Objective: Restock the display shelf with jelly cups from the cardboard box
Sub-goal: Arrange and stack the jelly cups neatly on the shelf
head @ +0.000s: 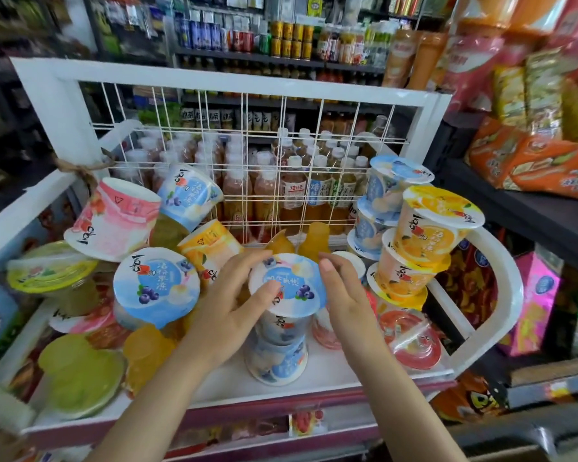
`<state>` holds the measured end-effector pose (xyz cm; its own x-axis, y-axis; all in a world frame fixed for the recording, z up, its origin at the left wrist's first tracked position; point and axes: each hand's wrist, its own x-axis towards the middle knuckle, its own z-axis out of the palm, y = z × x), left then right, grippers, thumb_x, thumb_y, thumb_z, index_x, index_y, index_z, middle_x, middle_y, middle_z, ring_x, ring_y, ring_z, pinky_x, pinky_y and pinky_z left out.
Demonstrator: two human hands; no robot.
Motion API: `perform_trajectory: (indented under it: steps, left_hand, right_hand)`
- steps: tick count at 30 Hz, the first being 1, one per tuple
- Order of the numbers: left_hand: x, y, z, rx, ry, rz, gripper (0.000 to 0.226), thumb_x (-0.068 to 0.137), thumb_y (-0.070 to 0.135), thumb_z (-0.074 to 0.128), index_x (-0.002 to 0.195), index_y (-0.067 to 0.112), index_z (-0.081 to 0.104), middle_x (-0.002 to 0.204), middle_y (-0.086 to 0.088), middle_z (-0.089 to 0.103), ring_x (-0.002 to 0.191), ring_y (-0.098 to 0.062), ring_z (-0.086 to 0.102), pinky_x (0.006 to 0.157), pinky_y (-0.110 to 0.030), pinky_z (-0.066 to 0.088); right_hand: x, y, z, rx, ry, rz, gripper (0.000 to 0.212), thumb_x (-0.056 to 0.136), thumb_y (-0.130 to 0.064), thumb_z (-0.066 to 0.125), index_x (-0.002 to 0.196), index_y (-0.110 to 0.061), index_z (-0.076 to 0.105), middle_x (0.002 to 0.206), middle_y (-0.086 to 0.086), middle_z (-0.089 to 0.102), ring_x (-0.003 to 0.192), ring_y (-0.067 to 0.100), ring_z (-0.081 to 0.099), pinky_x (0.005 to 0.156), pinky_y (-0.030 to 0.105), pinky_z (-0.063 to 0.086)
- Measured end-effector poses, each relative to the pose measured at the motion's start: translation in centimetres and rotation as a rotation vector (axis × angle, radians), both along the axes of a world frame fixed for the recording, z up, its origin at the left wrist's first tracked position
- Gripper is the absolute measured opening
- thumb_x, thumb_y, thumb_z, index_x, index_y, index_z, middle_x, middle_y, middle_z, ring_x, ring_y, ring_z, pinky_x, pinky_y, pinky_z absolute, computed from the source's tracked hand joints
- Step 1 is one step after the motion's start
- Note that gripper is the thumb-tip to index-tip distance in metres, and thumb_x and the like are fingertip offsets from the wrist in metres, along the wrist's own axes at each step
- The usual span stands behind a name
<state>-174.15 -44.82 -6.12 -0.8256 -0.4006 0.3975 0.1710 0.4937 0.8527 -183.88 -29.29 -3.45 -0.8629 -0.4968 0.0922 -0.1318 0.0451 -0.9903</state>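
Observation:
A stack of blueberry jelly cups stands at the front middle of the white display shelf point(317, 383). Its top cup point(296, 290) has a blue and white lid, and the lower cup point(277, 361) sits under it. My left hand point(227, 305) grips the top cup from the left, thumb on the lid and fingers over its far edge. Just right of the lid, my right hand point(344, 295) hovers with relaxed fingers and holds nothing. No cardboard box is in view.
Orange cups point(427, 235) and blue cups point(387, 188) are stacked at the right. A blue cup point(156, 288), a pink cup point(114, 218) and green jellies point(80, 375) crowd the left. A wire grid point(247, 145) closes the back, and red-lidded cups point(411, 335) lie at front right.

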Motion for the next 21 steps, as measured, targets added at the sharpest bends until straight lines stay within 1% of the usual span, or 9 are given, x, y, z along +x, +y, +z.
perform_trajectory:
  steps: [2, 5, 8, 10, 13, 15, 17, 19, 21]
  left_hand:
    - [-0.4, -0.6, 1.3, -0.029, 0.023, 0.008, 0.048, 0.088, 0.059, 0.049, 0.132, 0.040, 0.053, 0.132, 0.029, 0.050, 0.129, 0.003, 0.046, 0.102, -0.015, 0.040]
    - [-2.2, -1.7, 4.0, -0.125, 0.010, 0.013, 0.044, 0.089, 0.058, 0.050, 0.128, 0.039, 0.055, 0.128, 0.031, 0.050, 0.122, 0.008, 0.048, 0.096, -0.007, 0.038]
    - [-5.4, -3.0, 6.7, -0.201, -0.084, 0.001, 0.030, 0.095, 0.055, 0.054, 0.123, 0.044, 0.057, 0.119, 0.031, 0.056, 0.112, 0.013, 0.052, 0.090, -0.011, 0.041]
    - [-7.5, -3.6, 7.8, -0.176, -0.196, -0.038, 0.029, 0.095, 0.051, 0.054, 0.121, 0.042, 0.060, 0.115, 0.026, 0.061, 0.106, 0.011, 0.056, 0.085, -0.013, 0.042]
    - [-9.3, -3.7, 7.9, -0.140, -0.371, -0.154, 0.032, 0.092, 0.048, 0.062, 0.122, 0.036, 0.063, 0.112, 0.020, 0.064, 0.102, 0.005, 0.060, 0.082, -0.013, 0.047]
    - [-9.7, -3.6, 6.6, -0.077, -0.439, -0.236, 0.030, 0.089, 0.043, 0.070, 0.117, 0.032, 0.068, 0.109, 0.015, 0.069, 0.099, 0.004, 0.064, 0.084, -0.015, 0.051]
    - [-9.9, -3.7, 5.2, -0.079, -0.447, -0.224, 0.022, 0.088, 0.035, 0.075, 0.109, 0.031, 0.073, 0.103, 0.015, 0.073, 0.095, 0.005, 0.065, 0.083, -0.013, 0.050]
    - [-10.0, -4.0, 4.4, -0.007, -0.428, -0.182, 0.012, 0.088, 0.030, 0.074, 0.100, 0.032, 0.075, 0.097, 0.015, 0.074, 0.092, 0.004, 0.067, 0.083, -0.016, 0.051]
    - [-10.0, -4.3, 4.2, 0.046, -0.412, -0.164, 0.012, 0.088, 0.030, 0.074, 0.100, 0.033, 0.075, 0.099, 0.015, 0.074, 0.092, 0.001, 0.068, 0.085, -0.017, 0.053]
  right_hand:
    - [-1.4, 0.3, 1.0, -0.014, 0.046, -0.022, 0.029, 0.100, -0.033, 0.052, 0.126, -0.021, 0.056, 0.114, -0.012, 0.064, 0.096, -0.015, 0.059, 0.083, 0.007, 0.047]
    - [-4.6, -0.3, 3.0, 0.036, 0.154, -0.020, 0.026, 0.098, -0.026, 0.059, 0.123, -0.021, 0.056, 0.115, -0.013, 0.062, 0.098, -0.012, 0.059, 0.083, 0.008, 0.047]
    - [-8.9, -2.7, 4.5, 0.219, 0.304, 0.003, 0.030, 0.097, -0.024, 0.062, 0.126, -0.021, 0.055, 0.111, -0.014, 0.059, 0.102, 0.001, 0.058, 0.085, 0.013, 0.047]
    - [-12.1, -5.0, 4.3, 0.386, 0.361, 0.016, 0.037, 0.095, -0.026, 0.065, 0.130, -0.021, 0.053, 0.118, -0.008, 0.058, 0.112, 0.012, 0.057, 0.087, 0.019, 0.045]
    - [-16.4, -7.9, 2.3, 0.665, 0.359, 0.043, 0.055, 0.091, -0.027, 0.070, 0.140, -0.019, 0.047, 0.138, 0.007, 0.052, 0.124, 0.024, 0.053, 0.091, 0.028, 0.043]
    - [-18.2, -8.9, 0.8, 0.813, 0.310, 0.061, 0.065, 0.088, -0.030, 0.073, 0.144, -0.017, 0.043, 0.144, 0.014, 0.046, 0.125, 0.031, 0.053, 0.096, 0.034, 0.047]
    - [-19.1, -9.4, -0.2, 0.863, 0.253, 0.047, 0.065, 0.086, -0.032, 0.075, 0.143, -0.017, 0.046, 0.146, 0.017, 0.038, 0.126, 0.034, 0.050, 0.099, 0.039, 0.048]
    - [-19.2, -9.8, -0.8, 0.866, 0.259, 0.014, 0.061, 0.084, -0.033, 0.078, 0.137, -0.018, 0.052, 0.146, 0.014, 0.032, 0.125, 0.034, 0.049, 0.100, 0.038, 0.047]
    - [-19.0, -10.1, -1.2, 0.897, 0.286, 0.002, 0.061, 0.082, -0.030, 0.080, 0.136, -0.018, 0.053, 0.149, 0.014, 0.027, 0.125, 0.035, 0.049, 0.101, 0.039, 0.045]
